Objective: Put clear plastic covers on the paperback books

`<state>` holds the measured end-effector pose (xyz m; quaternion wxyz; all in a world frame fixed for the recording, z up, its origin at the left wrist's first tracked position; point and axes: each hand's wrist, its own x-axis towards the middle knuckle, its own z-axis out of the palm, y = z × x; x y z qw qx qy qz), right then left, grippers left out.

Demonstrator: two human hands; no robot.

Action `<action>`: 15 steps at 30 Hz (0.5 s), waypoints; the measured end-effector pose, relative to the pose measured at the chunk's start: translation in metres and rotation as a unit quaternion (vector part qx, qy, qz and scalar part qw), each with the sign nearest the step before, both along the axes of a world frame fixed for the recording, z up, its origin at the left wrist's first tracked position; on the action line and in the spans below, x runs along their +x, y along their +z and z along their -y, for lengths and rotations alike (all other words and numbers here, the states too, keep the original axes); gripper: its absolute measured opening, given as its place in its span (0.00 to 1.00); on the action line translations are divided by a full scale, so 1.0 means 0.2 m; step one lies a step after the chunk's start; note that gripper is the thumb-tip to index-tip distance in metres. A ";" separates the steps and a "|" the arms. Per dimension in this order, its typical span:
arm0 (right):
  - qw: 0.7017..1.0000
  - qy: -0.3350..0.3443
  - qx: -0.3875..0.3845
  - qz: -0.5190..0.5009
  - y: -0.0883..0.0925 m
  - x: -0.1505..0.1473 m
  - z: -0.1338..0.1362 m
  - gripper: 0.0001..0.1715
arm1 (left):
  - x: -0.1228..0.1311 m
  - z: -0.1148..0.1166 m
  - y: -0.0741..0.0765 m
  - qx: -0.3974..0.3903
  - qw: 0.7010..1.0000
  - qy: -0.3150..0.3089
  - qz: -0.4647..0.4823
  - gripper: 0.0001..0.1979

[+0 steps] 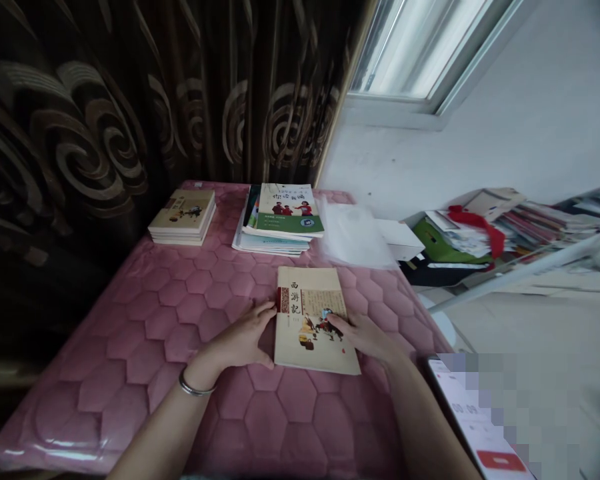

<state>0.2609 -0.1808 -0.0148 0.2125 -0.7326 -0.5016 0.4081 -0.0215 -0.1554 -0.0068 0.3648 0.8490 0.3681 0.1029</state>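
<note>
A cream book (313,340) with dark Chinese characters and painted figures on its cover lies in front of me on a pink quilted mattress (205,320). At its left edge is my left hand (243,337), fingers and thumb apart, the tips touching the spine; a silver bangle circles that wrist. My right hand (363,333) grips the book's right side, thumb on the cover, its other fingers mostly hidden. Farther back on the left, a neat stack of similar cream books (185,213) rests on the mattress.
Beyond the book sits a pile of workbooks (285,213), with a clear plastic sheet (353,233) and a white box (400,239) beside it. A phone (473,417) is at lower right. Papers (525,223) are heaped by the wall; a dark curtain (205,93) hangs behind.
</note>
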 end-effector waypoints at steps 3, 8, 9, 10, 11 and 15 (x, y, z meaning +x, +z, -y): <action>0.998 0.057 0.000 0.036 0.03 -0.02 0.01 0.22 | 0.00 0.00 0.00 -0.020 1.000 0.011 -0.006 0.54; 0.991 0.060 0.031 0.114 0.06 -0.05 0.02 0.24 | 0.00 -0.01 0.00 -0.030 0.999 0.014 -0.011 0.55; 0.990 0.060 0.043 0.118 0.06 -0.05 0.02 0.24 | 0.00 -0.01 0.00 -0.030 0.999 0.014 -0.013 0.55; 0.989 0.062 0.052 0.121 0.06 -0.05 0.02 0.24 | 0.00 -0.01 -0.01 -0.030 0.999 0.015 -0.015 0.54; 0.989 0.065 0.058 0.122 0.06 -0.05 0.03 0.24 | 0.00 -0.01 -0.01 -0.029 0.999 0.015 -0.016 0.54; 0.990 0.064 0.059 0.113 0.05 -0.04 0.03 0.25 | 0.00 -0.01 -0.03 -0.026 1.000 0.016 -0.008 0.54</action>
